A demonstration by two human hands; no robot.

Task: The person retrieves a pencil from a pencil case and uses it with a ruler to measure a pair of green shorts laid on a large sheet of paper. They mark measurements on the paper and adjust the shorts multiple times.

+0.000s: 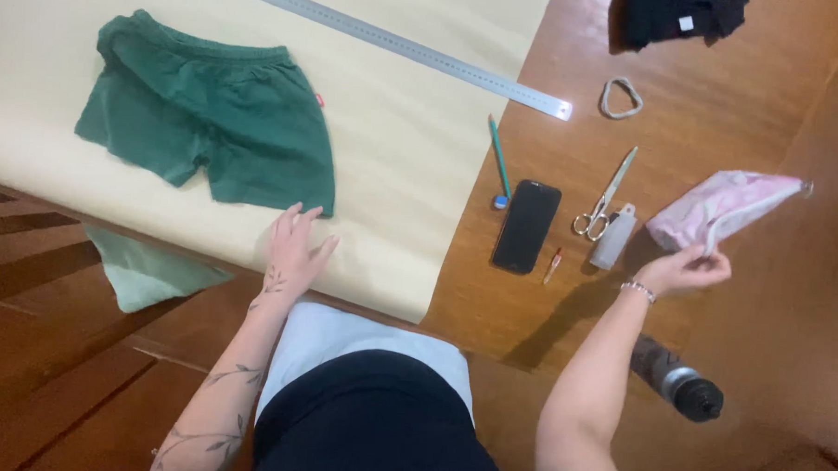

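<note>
My left hand (298, 243) lies flat with fingers spread on a large sheet of cream paper (403, 170), its fingertips just touching the lower hem of a pair of green shorts (210, 117) laid flat on that paper. My right hand (687, 269) is raised at the right and pinches the edge of a pink and white zip pouch (722, 207), which hangs tilted above the wooden table (720, 135).
A long steel ruler (398, 45) lies across the paper's top. On the table: a green pencil (499, 159), a black phone (526, 225), scissors (606, 196), a small grey bottle (614, 238), a hair tie (621, 98), dark cloth (682, 17), a dark bottle (679, 379).
</note>
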